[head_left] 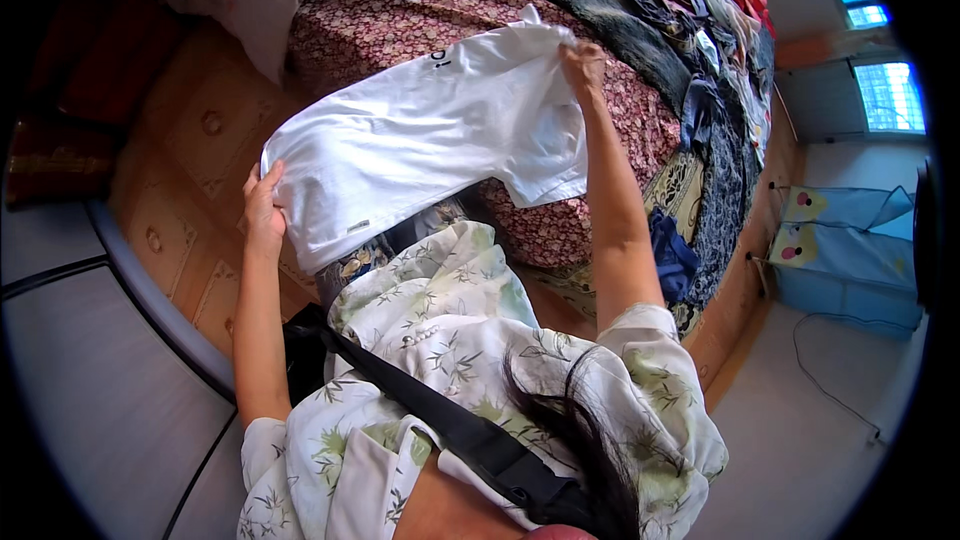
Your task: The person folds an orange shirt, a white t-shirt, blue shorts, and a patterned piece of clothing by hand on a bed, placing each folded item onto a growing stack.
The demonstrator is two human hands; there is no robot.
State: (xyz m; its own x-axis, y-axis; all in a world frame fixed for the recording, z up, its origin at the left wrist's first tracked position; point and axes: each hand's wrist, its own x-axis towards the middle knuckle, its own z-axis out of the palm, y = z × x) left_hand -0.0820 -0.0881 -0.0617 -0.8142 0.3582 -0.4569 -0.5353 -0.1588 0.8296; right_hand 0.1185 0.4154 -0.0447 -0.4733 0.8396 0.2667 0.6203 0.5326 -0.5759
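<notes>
Partly, the white T-shirt (430, 135) hides what lies behind it: the near edge of the bed (620, 130) and most of the left hand's fingers, which curl behind the cloth, so only the back of the left hand (263, 212) and its thumb side show. The dark print near the shirt's upper edge is too small to make out. The heap of clothes (700, 10) beyond the right hand is a tangle of colours whose single pieces cannot be told apart, and it runs out of the frame at the top. A blue fabric storage box (850, 260) stands well to the right of the right hand; its contents cannot be seen. The right hand (583, 65) is raised, arm stretched up, fingers pinched shut on the shirt's upper corner. The left hand sits lower, closed on the shirt's bottom-left edge, so the shirt hangs spread between both hands above the bed's patterned cover.
</notes>
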